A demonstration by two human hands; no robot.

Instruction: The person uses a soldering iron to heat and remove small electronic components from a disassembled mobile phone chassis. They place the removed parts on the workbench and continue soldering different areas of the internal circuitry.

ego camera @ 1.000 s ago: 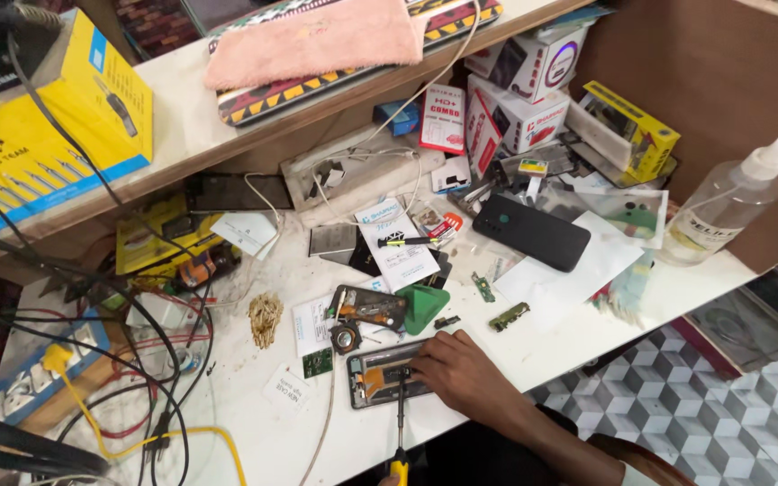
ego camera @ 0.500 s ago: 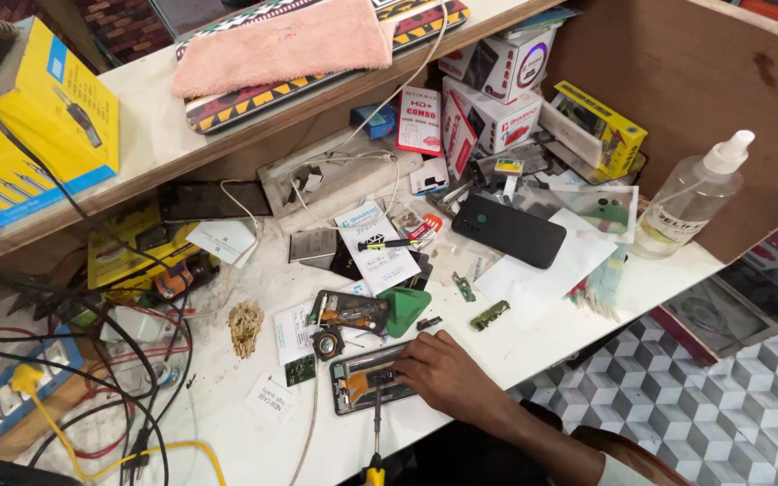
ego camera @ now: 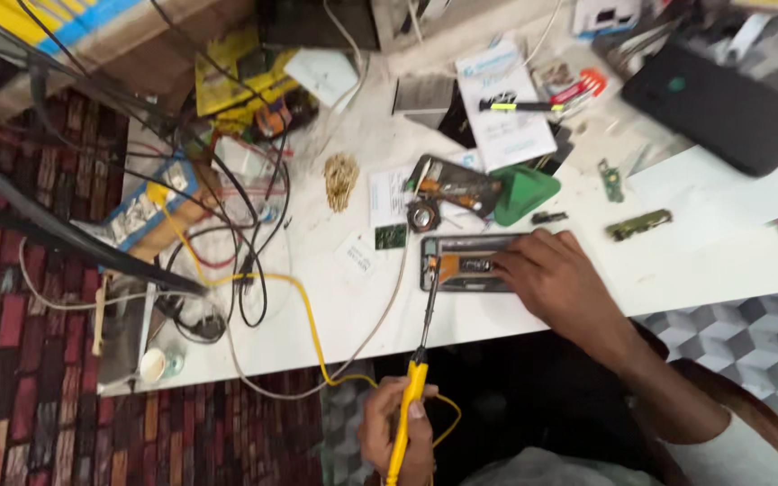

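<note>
An opened phone (ego camera: 461,264) with its back off lies on the white table (ego camera: 722,261), near the front edge. My right hand (ego camera: 553,281) rests on the phone's right end, fingers pressing it down. My left hand (ego camera: 400,434), below the table edge, grips the yellow handle of a soldering iron (ego camera: 420,360). Its dark shaft points up and the tip sits at the phone's left end. A yellow cable (ego camera: 308,315) trails from the iron across the table.
A second opened phone (ego camera: 455,183), a round part (ego camera: 423,216) and a green pick (ego camera: 524,193) lie just behind. Small circuit boards (ego camera: 638,225) and a black phone (ego camera: 722,108) sit to the right. Tangled cables (ego camera: 227,225) cover the left end, over a brick-patterned floor (ego camera: 11,378).
The view has dropped and closed in on the table's front left. My left hand on the iron's handle has come into view. My right hand stays on the opened phone.
</note>
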